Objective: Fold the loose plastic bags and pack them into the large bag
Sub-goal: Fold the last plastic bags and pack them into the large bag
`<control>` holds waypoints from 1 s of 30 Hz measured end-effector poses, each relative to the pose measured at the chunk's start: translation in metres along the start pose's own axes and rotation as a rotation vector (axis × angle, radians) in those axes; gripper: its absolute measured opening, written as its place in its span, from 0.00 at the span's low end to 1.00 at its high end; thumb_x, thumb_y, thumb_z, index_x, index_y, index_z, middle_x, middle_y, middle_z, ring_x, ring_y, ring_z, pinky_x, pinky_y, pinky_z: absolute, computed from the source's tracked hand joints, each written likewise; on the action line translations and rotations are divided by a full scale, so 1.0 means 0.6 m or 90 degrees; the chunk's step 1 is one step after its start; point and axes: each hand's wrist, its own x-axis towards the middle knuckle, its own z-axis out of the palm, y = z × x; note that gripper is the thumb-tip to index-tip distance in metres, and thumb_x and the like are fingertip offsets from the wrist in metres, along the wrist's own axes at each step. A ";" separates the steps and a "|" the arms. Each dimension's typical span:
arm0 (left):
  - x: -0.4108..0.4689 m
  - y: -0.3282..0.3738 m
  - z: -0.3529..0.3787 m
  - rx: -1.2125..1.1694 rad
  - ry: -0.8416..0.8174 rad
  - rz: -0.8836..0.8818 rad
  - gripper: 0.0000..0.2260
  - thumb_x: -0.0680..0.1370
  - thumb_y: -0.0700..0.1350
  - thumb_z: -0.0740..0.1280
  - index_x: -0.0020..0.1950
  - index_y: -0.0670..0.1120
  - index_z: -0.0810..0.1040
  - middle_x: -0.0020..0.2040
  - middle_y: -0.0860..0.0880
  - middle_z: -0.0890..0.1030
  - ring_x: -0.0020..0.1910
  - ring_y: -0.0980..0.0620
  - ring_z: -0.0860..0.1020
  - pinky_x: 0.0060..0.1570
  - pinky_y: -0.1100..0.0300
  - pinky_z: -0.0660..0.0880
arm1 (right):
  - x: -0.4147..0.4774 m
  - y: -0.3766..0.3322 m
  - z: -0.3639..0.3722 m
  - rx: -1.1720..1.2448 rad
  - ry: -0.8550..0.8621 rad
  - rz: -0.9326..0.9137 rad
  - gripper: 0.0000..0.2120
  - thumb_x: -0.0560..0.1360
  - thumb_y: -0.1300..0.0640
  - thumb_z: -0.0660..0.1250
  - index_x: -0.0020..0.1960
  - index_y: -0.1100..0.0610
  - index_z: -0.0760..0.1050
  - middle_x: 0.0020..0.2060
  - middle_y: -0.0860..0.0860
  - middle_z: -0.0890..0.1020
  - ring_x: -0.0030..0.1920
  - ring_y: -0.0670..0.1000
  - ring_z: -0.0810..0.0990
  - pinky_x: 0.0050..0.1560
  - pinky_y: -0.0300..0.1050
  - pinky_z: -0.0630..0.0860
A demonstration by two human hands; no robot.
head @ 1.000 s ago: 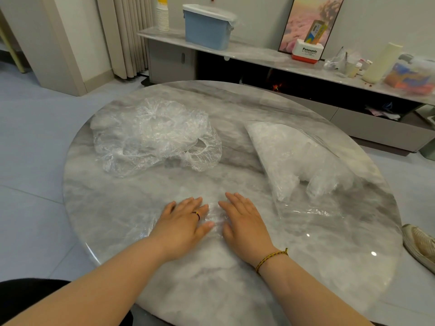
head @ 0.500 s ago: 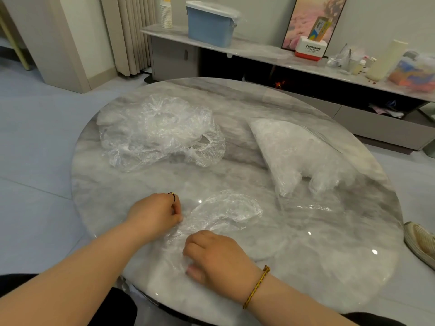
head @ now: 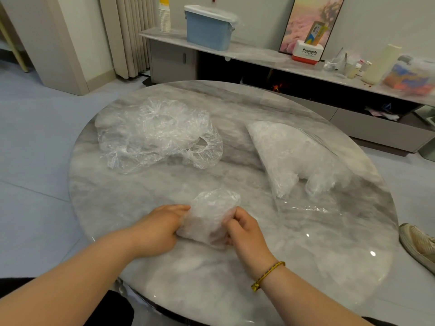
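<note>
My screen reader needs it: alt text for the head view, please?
The left hand and right hand hold a folded clear plastic bag on a round marble table. Loose bags lie heaped far left; the large bag, part-filled, lies to the right.

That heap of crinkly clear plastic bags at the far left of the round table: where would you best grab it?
Probably the ruffled loop at the near right end of the heap of crinkly clear plastic bags. It juts free of the bulk, so a pinching grip from the near side could catch it alone.
</note>
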 end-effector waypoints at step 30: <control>0.046 0.083 0.047 0.166 0.085 -0.147 0.44 0.62 0.58 0.27 0.76 0.45 0.46 0.73 0.57 0.44 0.75 0.55 0.46 0.69 0.61 0.36 | 0.053 0.009 -0.023 -0.720 -0.042 -0.101 0.24 0.82 0.56 0.48 0.76 0.55 0.46 0.76 0.50 0.45 0.75 0.47 0.43 0.72 0.39 0.36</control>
